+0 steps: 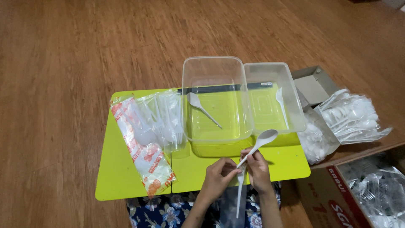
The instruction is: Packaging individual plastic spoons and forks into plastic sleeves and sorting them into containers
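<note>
Take the lime-green tabletop [126, 169] as your landmark; it sits low on a brown wooden floor [63, 63].

To its right stands a cardboard box [337, 190] stuffed with bagged white plastic cutlery [354, 116], with a small grey carton [311, 86] behind that.

On the far half of the tabletop are two clear plastic tubs, side by side and touching. The larger tub [213, 67] holds one white spoon [201, 108] lying diagonally. The smaller tub [287, 84], to the right, holds what looks like a white fork [282, 105], though through the plastic wall you can't be sure of its tines.

On the left half of the tabletop lie a clear bag of white forks and spoons [162, 120] and, touching it on the near side, a printed red-and-white packet [145, 156].

At the near edge, right of centre, your two hands meet. Your right hand [258, 171] pinches the handle of a white plastic spoon [257, 145]; its long axis runs diagonally, bowl up and away toward the tubs, handle toward your left hand [219, 177]. Your left fingers are closed narrow around the lower part of that handle, together with a clear plastic sleeve [241, 196] hanging down toward your lap. The spoon's bowl sits just in front of the gap between the two tubs, on your right hand's side.
</note>
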